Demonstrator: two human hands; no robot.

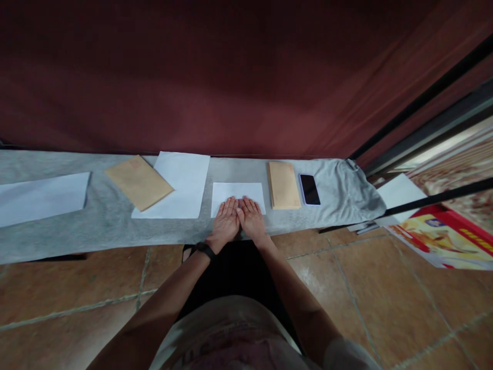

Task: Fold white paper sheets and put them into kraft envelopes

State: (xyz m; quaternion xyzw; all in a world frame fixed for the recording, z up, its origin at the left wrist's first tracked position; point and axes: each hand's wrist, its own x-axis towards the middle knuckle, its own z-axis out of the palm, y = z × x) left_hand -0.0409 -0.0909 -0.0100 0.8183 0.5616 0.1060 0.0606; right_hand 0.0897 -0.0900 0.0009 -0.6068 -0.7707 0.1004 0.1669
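Observation:
A folded-looking white sheet of paper lies on the cloth-covered table in front of me. My left hand rests flat on its near left part, fingers stretched forward. Beside it my right hand lies flat on the same sheet, the two thumbs close together. Neither hand grips anything. To the right is a stack of brown envelopes. On the left a larger stack of white paper is partly covered by a slanted brown envelope stack.
A phone lies right of the envelopes. More white paper sits at the far left on the grey cloth. A dark red curtain hangs behind the table. A colourful box stands at the right beyond black bars.

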